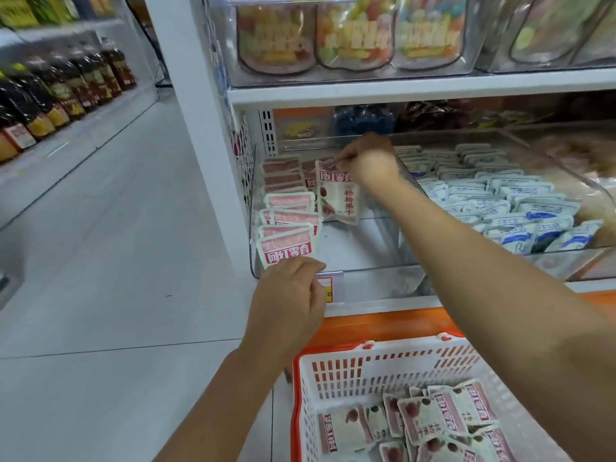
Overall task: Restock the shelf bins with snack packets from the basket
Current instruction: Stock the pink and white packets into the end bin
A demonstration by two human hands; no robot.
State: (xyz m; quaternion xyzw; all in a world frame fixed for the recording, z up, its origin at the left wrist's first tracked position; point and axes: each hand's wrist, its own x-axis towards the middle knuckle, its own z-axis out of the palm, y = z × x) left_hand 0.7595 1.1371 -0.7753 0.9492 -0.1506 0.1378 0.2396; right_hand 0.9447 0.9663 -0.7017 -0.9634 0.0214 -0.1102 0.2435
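- Head view, far left: we see dark bottles [60, 91] lined along a neighbouring shelf.
- Our left hand [286, 305] is at the front wall of the clear bin [366, 271]. Its fingers are curled and close on the lower edge of the front packet [288, 250].
- That front packet stands upright directly above the left hand's knuckles. It heads a row of pink packets [286, 195] running back along the bin's left side.
- Just right of the row, 1 upright packet [338, 198] hangs inside the bin over its bare floor, printed face toward us.
- Our right hand [370, 161] reaches deep into the bin and pinches that packet by its top edge. The packet dangles below and slightly left of the fingers.
- Lower down, the white and orange basket [383, 365] sits under our right forearm. More loose packets [430, 418] are heaped in its right half.
- Further right, blue-and-white packets [500, 201] fill the next bin.
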